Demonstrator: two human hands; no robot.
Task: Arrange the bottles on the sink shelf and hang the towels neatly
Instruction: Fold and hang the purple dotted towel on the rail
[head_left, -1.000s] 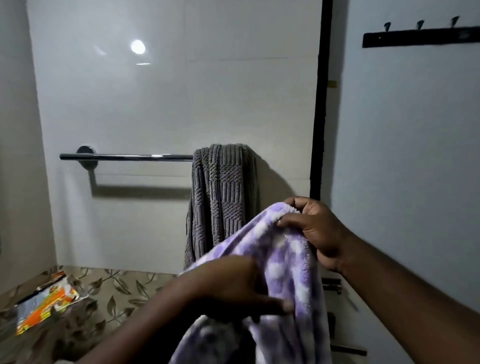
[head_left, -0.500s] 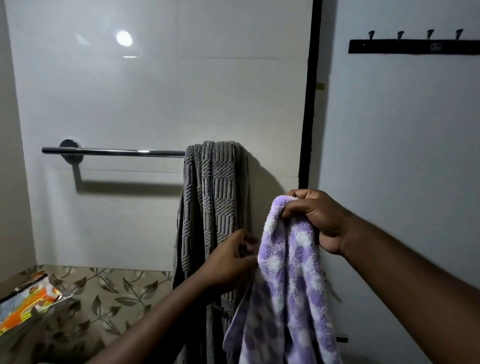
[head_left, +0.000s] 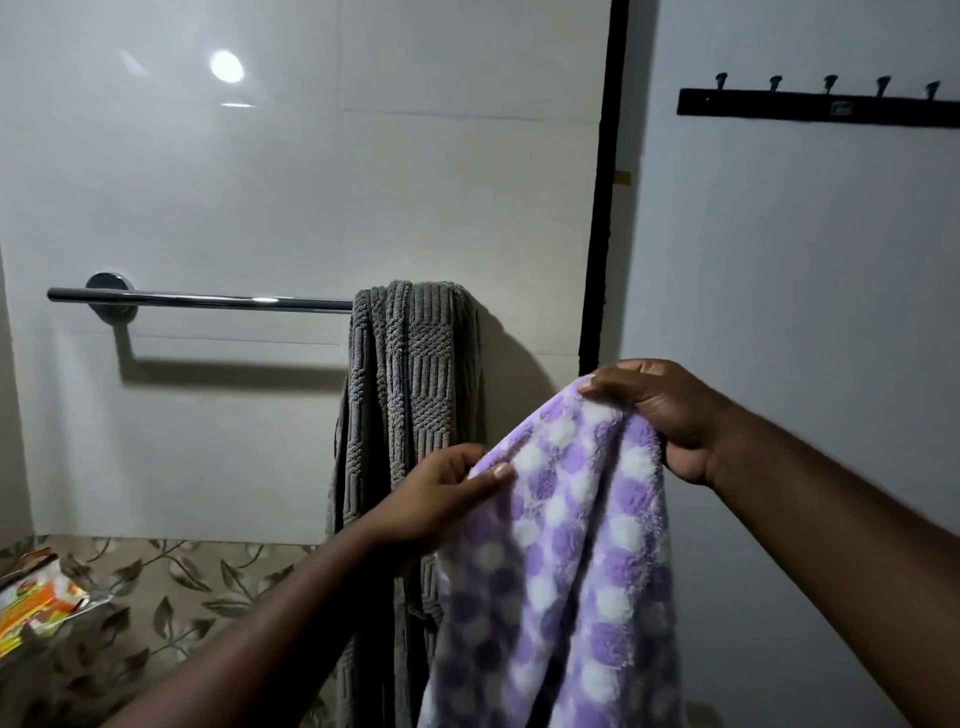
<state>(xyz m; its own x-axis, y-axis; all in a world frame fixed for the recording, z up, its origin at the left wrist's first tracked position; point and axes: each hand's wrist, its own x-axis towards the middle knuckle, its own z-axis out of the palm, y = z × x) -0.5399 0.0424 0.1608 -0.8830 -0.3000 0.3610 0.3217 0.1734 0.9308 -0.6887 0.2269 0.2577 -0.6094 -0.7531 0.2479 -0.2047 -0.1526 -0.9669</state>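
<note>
- Right hand (head_left: 670, 415): the fingers (head_left: 618, 387) are clenched over the top edge of a fluffy purple towel with white spots (head_left: 571, 571) and bunch its upper corner; the thumb is hidden.
- Left hand (head_left: 436, 499): the thumb and fingers pinch the same towel's edge, lower than and to the left of the right-hand grip.
- Spotted towel: its top edge slopes between the two grips. The rest hangs in folds below both hands and runs out of view at the bottom.
- Grey ribbed woven towel (head_left: 410, 395): it hangs just behind the left fingers, draped over the right end of a chrome towel bar (head_left: 197, 300). Whether the left hand touches it cannot be told.
- Chrome bar: it runs leftward, away from the fingers, to a round mount on the glossy white tiled wall (head_left: 311, 182).
- Black vertical strip (head_left: 605, 208): it rises directly above the right fingers, at the edge of the tiled wall.
- Black hook rail (head_left: 821, 106): it is fixed to the pale panel well above and to the right of the right hand, with five hooks in view.
- Orange-and-white packet (head_left: 36, 608): it lies far below and to the left of the left hand, on a leaf-patterned surface (head_left: 171, 582).
</note>
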